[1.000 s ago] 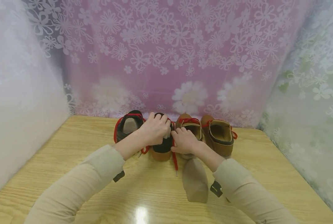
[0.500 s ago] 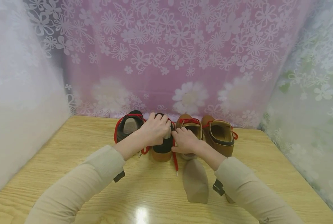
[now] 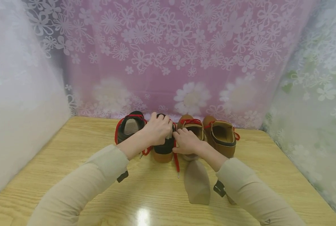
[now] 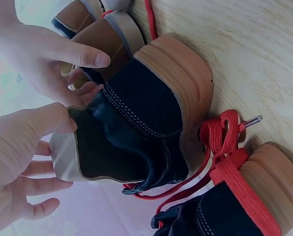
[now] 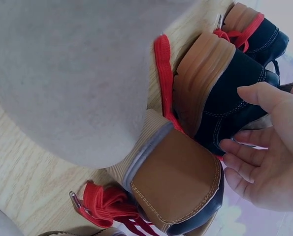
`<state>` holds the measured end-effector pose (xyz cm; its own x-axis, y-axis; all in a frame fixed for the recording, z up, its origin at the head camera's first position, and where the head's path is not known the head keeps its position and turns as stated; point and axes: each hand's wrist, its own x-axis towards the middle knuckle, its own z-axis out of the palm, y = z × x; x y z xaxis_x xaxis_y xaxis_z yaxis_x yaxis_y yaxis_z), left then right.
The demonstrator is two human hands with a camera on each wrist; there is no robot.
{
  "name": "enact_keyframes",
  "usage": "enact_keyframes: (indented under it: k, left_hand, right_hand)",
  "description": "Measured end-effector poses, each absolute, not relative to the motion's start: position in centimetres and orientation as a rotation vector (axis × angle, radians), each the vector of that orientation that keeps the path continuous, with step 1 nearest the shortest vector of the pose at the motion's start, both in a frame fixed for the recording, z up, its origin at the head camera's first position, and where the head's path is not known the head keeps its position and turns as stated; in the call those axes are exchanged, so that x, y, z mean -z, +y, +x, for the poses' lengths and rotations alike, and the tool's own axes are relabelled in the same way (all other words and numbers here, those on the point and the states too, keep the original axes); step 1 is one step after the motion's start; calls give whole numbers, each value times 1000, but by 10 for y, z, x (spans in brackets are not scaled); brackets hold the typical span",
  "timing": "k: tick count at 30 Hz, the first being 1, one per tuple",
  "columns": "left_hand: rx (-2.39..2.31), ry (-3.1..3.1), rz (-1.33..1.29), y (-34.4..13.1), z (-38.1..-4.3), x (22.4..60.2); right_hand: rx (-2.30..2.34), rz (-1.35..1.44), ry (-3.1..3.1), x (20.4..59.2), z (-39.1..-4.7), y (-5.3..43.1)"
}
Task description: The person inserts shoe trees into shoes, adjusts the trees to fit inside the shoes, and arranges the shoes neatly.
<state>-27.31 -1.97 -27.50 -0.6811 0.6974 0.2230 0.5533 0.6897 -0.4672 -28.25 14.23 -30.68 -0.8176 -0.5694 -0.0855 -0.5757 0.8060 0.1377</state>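
My left hand pinches a grey-beige insole between thumb and fingers at the opening of a black shoe. In the left wrist view the insole's far end is hidden inside the shoe; its inner face looks dark. My right hand is at the same shoe's right side. In the right wrist view its fingertips lie right at the collar, with the thumb over the heel. A red lace hangs from this shoe onto the table. Another black shoe with red laces stands on its left.
Two brown shoes with red laces stand to the right in the same row. A loose beige insole lies in front of them; another pale piece is mostly hidden under the right sleeve. Behind the wooden table hangs a pink flowered curtain.
The left forearm has shifted slightly to the right. Both hands and the shoes otherwise keep their places.
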Motion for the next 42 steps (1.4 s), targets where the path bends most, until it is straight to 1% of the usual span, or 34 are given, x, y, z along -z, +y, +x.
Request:
enact_keyframes:
  k: [20,31,42]
  left_hand:
    - [-519,-2635,-960,-15,-284,276]
    - [-519,-2662,-947,-12,-290,280]
    - [-527,-2651,-910,-8,-293,284]
  right_hand:
    - [-253,-916,2944,307,-283,142]
    - [-240,-843,2936,305,-281,140]
    - [-248,-865,2940,307,-281,141]
